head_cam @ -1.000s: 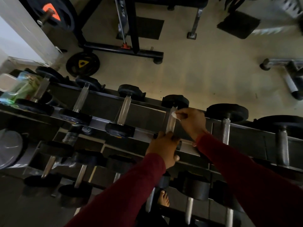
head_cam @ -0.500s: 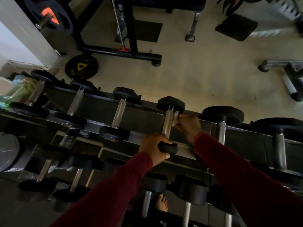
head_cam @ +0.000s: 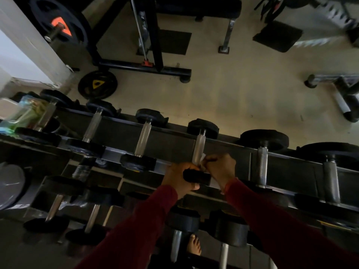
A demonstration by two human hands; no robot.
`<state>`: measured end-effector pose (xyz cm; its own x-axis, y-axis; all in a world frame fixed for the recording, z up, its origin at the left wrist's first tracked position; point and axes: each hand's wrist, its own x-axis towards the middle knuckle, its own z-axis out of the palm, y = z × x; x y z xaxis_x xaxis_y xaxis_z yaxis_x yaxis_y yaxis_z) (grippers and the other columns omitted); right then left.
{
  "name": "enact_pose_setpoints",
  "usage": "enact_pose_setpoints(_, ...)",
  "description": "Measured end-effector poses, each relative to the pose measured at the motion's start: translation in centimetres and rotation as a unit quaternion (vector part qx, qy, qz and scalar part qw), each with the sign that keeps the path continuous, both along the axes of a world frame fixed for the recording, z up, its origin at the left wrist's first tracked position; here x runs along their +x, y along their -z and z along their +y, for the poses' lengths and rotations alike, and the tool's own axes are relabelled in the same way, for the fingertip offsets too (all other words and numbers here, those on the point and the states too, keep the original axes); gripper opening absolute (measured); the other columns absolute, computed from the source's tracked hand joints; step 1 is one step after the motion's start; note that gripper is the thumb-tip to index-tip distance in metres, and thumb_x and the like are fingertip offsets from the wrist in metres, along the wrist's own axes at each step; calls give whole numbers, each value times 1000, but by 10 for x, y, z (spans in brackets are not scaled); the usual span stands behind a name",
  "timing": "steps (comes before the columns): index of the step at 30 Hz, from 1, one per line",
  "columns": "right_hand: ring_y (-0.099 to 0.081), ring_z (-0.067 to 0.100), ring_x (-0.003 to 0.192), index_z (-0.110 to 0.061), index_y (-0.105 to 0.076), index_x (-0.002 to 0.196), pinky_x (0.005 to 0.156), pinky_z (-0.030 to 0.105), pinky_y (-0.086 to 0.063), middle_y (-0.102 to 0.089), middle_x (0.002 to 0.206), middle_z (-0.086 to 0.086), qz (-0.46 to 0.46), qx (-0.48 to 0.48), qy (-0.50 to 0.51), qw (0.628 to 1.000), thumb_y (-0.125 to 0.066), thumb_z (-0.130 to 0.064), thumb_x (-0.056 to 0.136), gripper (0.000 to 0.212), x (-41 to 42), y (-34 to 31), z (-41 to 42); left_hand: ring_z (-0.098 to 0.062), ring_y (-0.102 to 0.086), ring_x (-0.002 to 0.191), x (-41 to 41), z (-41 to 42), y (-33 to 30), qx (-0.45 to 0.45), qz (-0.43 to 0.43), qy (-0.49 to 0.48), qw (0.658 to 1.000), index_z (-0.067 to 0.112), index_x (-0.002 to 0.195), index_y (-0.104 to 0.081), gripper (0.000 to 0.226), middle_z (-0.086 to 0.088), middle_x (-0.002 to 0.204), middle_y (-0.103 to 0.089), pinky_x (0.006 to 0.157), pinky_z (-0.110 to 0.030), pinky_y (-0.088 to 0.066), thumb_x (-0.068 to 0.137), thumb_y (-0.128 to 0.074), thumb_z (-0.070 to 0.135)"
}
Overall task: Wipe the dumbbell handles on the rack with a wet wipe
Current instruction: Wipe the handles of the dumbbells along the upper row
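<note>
- The rack [head_cam: 174,140] was the landmark: a long dark tiered frame across the view, carrying rows of dumbbells. Judged from this, its sloped tiers could let a nudged weight roll toward the bare foot [head_cam: 194,247] visible below the lower tier.
- The dumbbell [head_cam: 200,146] being cleaned sat on the rack's upper tier, near the middle, its metal handle running from far head to near head.
- The left hand [head_cam: 179,180] gripped that dumbbell's near head, fingers curled round it. If that grip slackened, the weight might turn or shift under the wiping pressure.
- The right hand [head_cam: 219,169] pinched the wet wipe against the near end of the handle, just beside the left hand. Pushing hard there could jam knuckles against the head or the rack's rail.
- The wet wipe [head_cam: 203,160] showed only as a small pale scrap at the handle. Bunched so small, it could likely miss the handle's underside, or slip from the pinch and fall into the rack's lower tier.
</note>
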<state>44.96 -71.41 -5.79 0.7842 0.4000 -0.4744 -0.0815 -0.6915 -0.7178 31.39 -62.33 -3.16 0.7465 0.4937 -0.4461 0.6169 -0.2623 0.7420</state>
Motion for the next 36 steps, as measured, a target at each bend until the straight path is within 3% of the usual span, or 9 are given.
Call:
enact_pose_setpoints(3,-61,-6,77,-20,-76,88,85,13,-51,-72,87,-11,-56,51,43,996,-72,-17,90,6,10,-11,12,5,-56,91,-11,-9,1,1,-32,-120,992,31,99,-64,53,19,97,-59,73,-7,-41,60,-95,13)
enact_pose_setpoints(9,-54,-10,73,-19,-78,96,79,5,-44,-72,95,-9,-266,37,-115,957,-66,-14,94,13,22,-18,23,-3,-60,101,-18,-16,2,0,-36,-190,981,24,111,-69,64,17,104,-62,96,-21,-49,54,-98,21)
enact_pose_setpoints(11,-57,-13,86,-21,-74,101,88,10,-50,-66,106,-14,-262,45,-211,941,-60,-14,97,16,13,-16,16,-2,-62,98,-18,-16,2,3,-32,-190,981,28,103,-70,58,17,99,-66,97,-24,-51,53,-98,24)
enact_pose_setpoints(14,-61,8,113,-18,-72,115,103,28,-49,-65,126,-1,-285,-20,-365,886,-54,-10,96,28,13,-16,14,-1,-63,99,-17,-15,3,1,-22,-191,981,28,105,-70,59,15,104,-69,96,-22,-50,53,-98,28)
enact_pose_setpoints(16,-58,13,120,-16,-71,118,107,23,-41,-63,130,3,-316,-50,-433,843,-55,-11,97,27,22,-23,24,-2,-63,98,-17,-14,2,-10,-24,-192,981,27,106,-71,58,15,104,-68,94,-20,-49,54,-97,25)
enact_pose_setpoints(26,-65,19,105,-16,-71,110,96,31,-53,-67,119,8,-366,-150,-509,764,-65,-19,95,18,7,-31,36,-7,-65,98,-27,-3,4,-79,-48,-165,982,16,116,-71,49,13,102,-65,96,-26,-53,70,-88,7)
enact_pose_setpoints(29,-68,12,101,-17,-73,109,97,32,-54,-72,114,3,-272,-115,-439,849,-66,-12,93,18,2,-46,26,-8,-66,97,-28,4,0,-80,-49,-175,980,13,115,-71,41,4,109,-70,91,-21,-53,77,-82,2)
enact_pose_setpoints(33,-67,13,99,-18,-71,114,90,32,-57,-68,114,4,-65,-42,-173,982,-59,-13,98,21,16,-71,1,-6,-64,100,-24,-1,-10,-66,-83,-188,976,18,116,-70,36,3,115,-69,88,-18,-53,84,-75,3)
enact_pose_setpoints(36,-70,21,100,-22,-72,101,81,31,-60,-69,114,8,117,41,7,992,-59,-10,97,18,31,-88,-35,-9,-67,97,-15,-19,-22,-40,-112,-185,976,21,107,-72,28,2,111,-71,86,-25,-57,85,-72,4)
